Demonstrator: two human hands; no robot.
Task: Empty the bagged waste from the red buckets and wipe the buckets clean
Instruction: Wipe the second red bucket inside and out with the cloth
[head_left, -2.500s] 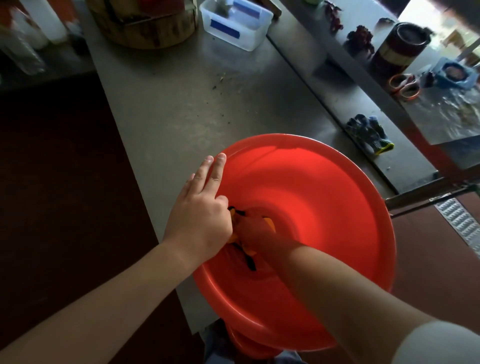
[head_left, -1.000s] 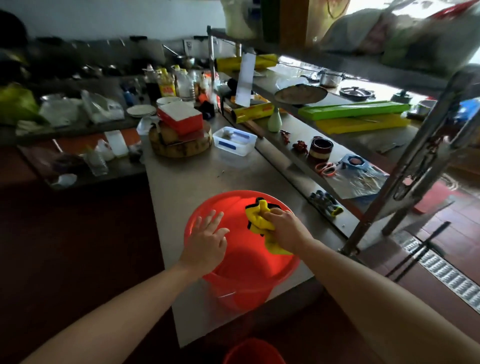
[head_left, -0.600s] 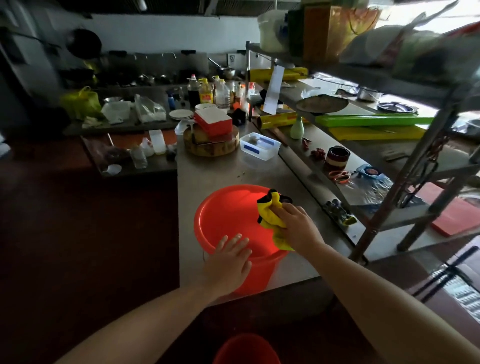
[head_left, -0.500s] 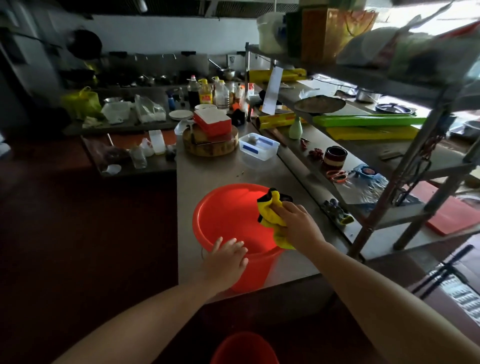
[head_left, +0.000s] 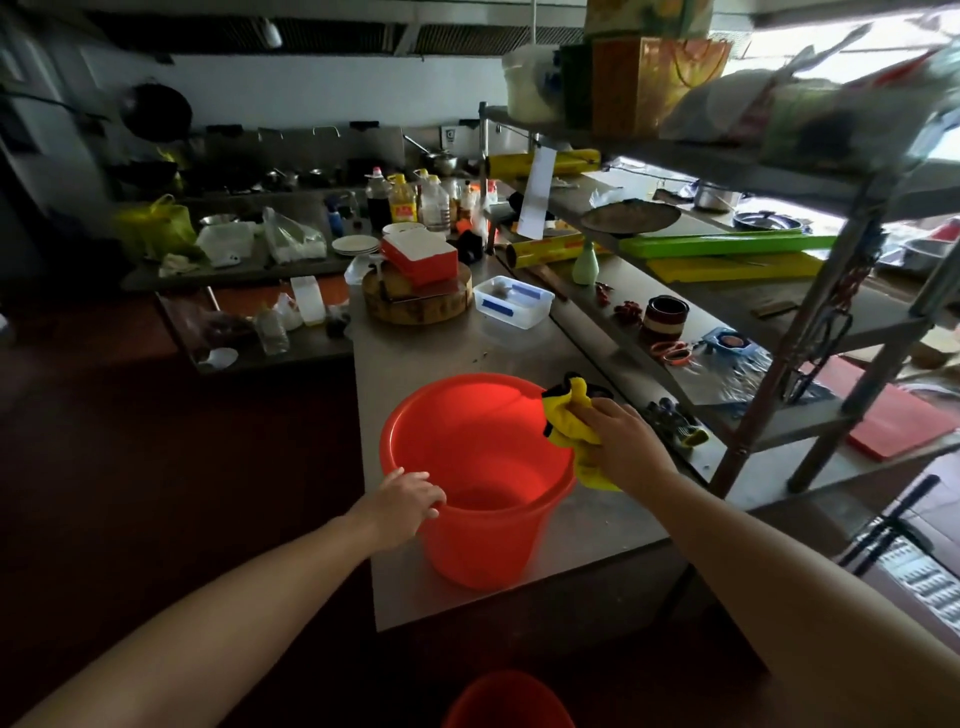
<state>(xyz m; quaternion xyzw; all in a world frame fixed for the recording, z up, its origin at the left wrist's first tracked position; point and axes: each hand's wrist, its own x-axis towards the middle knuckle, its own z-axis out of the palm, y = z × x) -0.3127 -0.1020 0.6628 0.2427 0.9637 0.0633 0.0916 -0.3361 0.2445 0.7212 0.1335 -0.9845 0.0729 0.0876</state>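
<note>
A red bucket (head_left: 483, 467) stands upright near the front edge of the steel table (head_left: 431, 364), and its inside looks bare. My left hand (head_left: 402, 501) grips the bucket's near left rim, fingers curled over the edge. My right hand (head_left: 618, 444) holds a bunched yellow cloth (head_left: 569, 421) against the bucket's right rim. A second red bucket (head_left: 506, 701) shows partly at the bottom, on the floor below the table.
A clear plastic tub (head_left: 514, 304), a round wooden block (head_left: 415, 299) with a red box on it, and bottles stand at the table's far end. A steel shelf rack (head_left: 779, 332) with gloves, a tin and scissors runs along the right. Dark floor lies left.
The view pulled back from inside the bucket. My right hand lifted the cloth from the bucket's bottom to its right rim. My left hand slid along the rim and now curls over the near left edge.
</note>
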